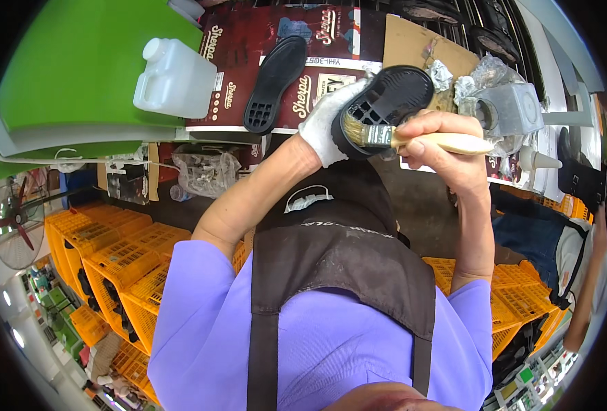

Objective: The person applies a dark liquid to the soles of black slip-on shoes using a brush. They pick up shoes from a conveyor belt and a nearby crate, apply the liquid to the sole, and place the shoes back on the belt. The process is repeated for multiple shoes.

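Observation:
Gloved in white, my left hand [324,123] grips a black shoe sole [403,92] by its left edge, holding it tilted above the front of the bench. The sole's heel end, with its grid of square hollows, is toward me. My bare right hand [447,140] is closed round the pale wooden handle of a flat paintbrush [375,134]. The brush's bristles touch the heel end of the sole. A second black sole [274,85] lies on the bench to the left, apart from both hands. The left fingers under the held sole are partly hidden.
A white plastic jug [176,81] stands left on the bench beside a green surface [91,61]. At right are a cut-open clear container [505,109], crumpled wrapping [440,75] and a nozzle bottle [540,159]. Black shoes [492,41] sit on a rack behind. Orange crates [122,257] flank me.

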{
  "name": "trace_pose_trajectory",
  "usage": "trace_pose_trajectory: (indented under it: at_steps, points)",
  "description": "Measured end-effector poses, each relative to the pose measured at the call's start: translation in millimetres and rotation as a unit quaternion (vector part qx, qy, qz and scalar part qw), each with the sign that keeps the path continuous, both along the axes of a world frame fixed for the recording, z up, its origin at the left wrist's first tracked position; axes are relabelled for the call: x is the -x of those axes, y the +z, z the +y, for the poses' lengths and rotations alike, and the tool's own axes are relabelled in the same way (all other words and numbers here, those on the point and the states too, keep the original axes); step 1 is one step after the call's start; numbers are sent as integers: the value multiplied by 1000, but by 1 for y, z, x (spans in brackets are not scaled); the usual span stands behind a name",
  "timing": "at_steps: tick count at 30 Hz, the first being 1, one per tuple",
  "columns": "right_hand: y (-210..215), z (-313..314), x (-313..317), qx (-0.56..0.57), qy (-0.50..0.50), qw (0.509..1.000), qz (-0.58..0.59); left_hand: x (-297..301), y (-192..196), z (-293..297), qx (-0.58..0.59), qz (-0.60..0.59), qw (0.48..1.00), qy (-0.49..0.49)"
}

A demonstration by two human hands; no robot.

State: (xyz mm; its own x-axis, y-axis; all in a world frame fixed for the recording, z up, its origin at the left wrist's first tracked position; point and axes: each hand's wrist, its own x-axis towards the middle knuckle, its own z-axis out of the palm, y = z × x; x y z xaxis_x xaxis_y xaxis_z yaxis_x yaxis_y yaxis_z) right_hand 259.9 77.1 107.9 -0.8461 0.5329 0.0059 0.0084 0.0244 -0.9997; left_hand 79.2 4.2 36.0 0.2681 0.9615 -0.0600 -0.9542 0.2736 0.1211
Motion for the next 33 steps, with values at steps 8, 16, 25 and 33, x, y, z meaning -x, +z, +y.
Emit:
trace_pose_trajectory:
  at_steps: [8,16,25,33]
  points:
    - [-2,19,2,-44,130,987,83,6,-2,-6,-1,15,995,-101]
    - [4,32,2,-69,210,973,69,5,15,-7,-8,205,963,-176]
    - [0,48,3,-93,311,943,67,2,-6,-2,-212,526,806,-171]
    - [-3,55,-9,-74,330,941,10,6,-17,-2,-191,456,850,-180]
